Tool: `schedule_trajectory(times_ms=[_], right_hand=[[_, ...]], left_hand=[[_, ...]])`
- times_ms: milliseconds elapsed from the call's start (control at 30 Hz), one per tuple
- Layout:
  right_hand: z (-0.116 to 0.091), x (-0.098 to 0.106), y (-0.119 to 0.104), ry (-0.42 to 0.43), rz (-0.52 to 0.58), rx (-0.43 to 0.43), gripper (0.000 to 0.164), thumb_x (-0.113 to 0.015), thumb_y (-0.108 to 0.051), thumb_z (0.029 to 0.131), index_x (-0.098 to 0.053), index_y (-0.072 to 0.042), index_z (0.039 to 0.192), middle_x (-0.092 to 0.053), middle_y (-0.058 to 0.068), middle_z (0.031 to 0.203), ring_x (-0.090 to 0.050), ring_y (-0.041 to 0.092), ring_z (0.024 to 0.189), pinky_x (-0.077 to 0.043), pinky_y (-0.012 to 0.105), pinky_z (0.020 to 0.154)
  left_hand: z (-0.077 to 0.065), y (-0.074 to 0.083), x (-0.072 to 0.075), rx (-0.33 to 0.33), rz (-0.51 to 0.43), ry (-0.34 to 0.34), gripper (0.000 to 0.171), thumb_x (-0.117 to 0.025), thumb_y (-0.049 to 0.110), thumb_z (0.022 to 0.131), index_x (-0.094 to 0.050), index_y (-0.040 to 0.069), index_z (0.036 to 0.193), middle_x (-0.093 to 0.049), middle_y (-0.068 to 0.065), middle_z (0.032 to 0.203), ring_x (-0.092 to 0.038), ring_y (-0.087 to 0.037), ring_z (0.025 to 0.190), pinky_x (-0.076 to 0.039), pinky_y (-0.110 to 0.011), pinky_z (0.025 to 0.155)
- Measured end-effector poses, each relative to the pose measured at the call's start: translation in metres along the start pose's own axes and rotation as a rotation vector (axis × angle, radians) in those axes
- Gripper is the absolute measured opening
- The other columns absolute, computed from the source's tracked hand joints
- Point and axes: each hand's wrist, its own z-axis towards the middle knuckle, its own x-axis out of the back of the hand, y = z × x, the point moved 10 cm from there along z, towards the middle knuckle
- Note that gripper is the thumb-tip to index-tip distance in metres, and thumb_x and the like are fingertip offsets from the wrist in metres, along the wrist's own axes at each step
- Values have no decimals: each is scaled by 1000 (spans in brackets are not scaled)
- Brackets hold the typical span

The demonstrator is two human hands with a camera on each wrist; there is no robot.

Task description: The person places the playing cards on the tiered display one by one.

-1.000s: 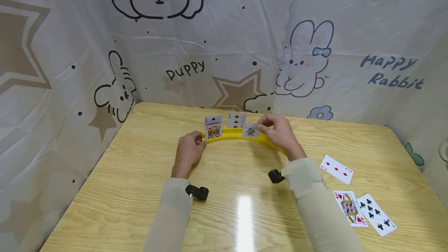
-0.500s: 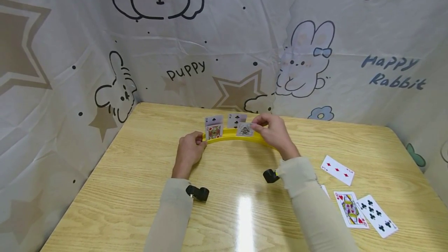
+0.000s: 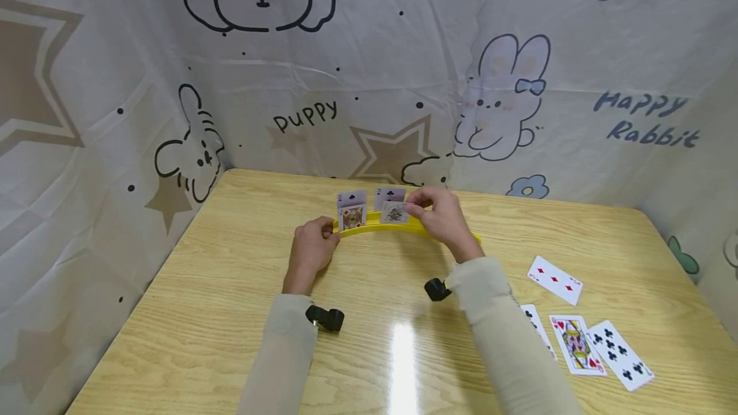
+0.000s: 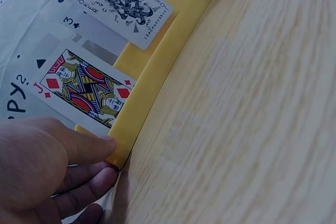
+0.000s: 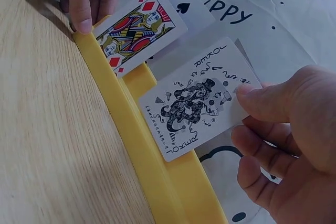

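My left hand (image 3: pixel 311 252) grips the left end of a curved yellow card holder (image 4: pixel 152 82), thumb on its front wall. A jack of diamonds (image 4: pixel 84 85) stands in the front slot beside that hand, with a two of spades (image 3: pixel 352 196) behind it. Further right, a three of clubs (image 3: pixel 389 194) stands in the back row. Between thumb and fingers my right hand (image 3: pixel 444 218) pinches a black-and-white joker card (image 5: pixel 194 103) by its upper right corner. The joker's lower edge is right at the front slot, and in the head view it overlaps the three of clubs.
Face up on the wooden table (image 3: pixel 219 312), to the right, lie a three of diamonds (image 3: pixel 555 280), a queen of hearts (image 3: pixel 578 346) and a clubs card (image 3: pixel 620 355). Another clubs card (image 3: pixel 537 328) is partly under the right sleeve. A printed cloth (image 3: pixel 288 69) hangs behind the table.
My right hand has moved left along the holder with the joker, which now overlaps more of the three of clubs. The left hand has stayed at the holder's end.
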Motion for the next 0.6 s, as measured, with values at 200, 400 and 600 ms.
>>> schedule_trajectory(times_ms=[200,400,600], right_hand=[[1,-5,-1,-13,9,2,6,-70,-10,95,-71,-6,91,-68,7,93,-59,26,87,-49,37,69],[2,-8,-1,-16,7,5,6,-71,-11,95,-71,-6,91,-68,6,92,-59,25,86,-48,37,69],[3,-10,0,-16,-2,3,6,-71,-10,94,-71,-6,90,-68,6,92,-59,25,85,-48,36,68]], left_hand=[[0,-1,1,9,-3,-4,32,-72,12,93,-69,0,122,-71,-13,105,-67,-25,98,-54,-39,85],[0,-1,0,19,-7,-5,32,-72,11,93,-69,1,122,-71,-12,105,-66,-24,98,-53,-39,85],[0,-1,0,10,-4,-5,31,-73,11,92,-69,0,121,-71,-12,104,-67,-24,96,-53,-39,84]])
